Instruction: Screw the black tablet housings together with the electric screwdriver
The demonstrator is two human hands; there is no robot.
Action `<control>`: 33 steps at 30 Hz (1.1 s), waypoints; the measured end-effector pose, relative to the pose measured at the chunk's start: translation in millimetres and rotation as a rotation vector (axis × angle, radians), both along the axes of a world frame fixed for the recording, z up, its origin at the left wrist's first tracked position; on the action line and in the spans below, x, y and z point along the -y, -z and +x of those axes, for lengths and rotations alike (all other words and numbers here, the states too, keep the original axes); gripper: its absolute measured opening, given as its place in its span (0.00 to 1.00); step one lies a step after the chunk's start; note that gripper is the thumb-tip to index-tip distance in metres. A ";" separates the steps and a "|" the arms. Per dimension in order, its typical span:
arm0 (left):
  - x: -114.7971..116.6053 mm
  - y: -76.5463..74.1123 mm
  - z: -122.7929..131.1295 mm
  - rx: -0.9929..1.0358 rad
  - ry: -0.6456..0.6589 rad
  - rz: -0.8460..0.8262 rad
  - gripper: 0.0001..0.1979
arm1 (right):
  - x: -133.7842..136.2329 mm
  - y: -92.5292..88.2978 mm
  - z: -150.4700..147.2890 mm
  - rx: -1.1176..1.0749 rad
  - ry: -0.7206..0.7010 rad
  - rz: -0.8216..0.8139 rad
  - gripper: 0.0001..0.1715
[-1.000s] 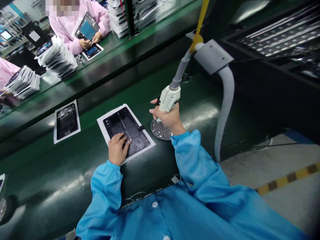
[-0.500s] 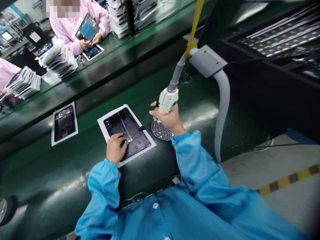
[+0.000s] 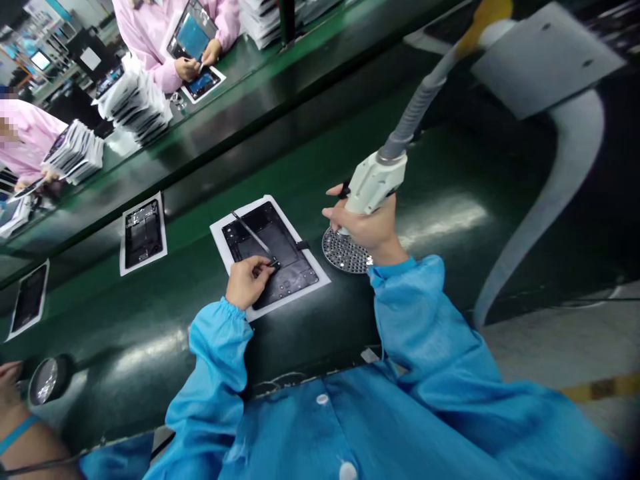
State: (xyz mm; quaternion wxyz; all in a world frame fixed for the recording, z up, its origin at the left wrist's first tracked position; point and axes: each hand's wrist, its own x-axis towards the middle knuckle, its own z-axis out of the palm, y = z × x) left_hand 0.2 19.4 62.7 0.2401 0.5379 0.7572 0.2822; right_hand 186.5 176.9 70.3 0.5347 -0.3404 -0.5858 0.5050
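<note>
My left hand pinches the lower end of a thin dark strip, which lies slanted over a black tablet housing. The housing rests on a white sheet on the green bench. My right hand is wrapped round a white handheld tool with a grey ribbed hose at its top. The tool's tip is over a round dish full of small metal pieces; whether it touches them cannot be seen.
Two more housings on white sheets lie to the left. A round container and a person's arm are at lower left. A grey curved pipe hangs at right. Across the bench, people in pink work beside stacked sheets.
The strip's lower end has been lifted by my left hand, and the strip now lies at a slant. The view has shifted, bringing a person's arm into sight at lower left.
</note>
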 end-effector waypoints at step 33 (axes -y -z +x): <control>29.3 0.3 33.0 -0.205 -0.004 -0.139 0.05 | 2.6 -3.5 0.3 -0.024 -0.012 0.067 0.12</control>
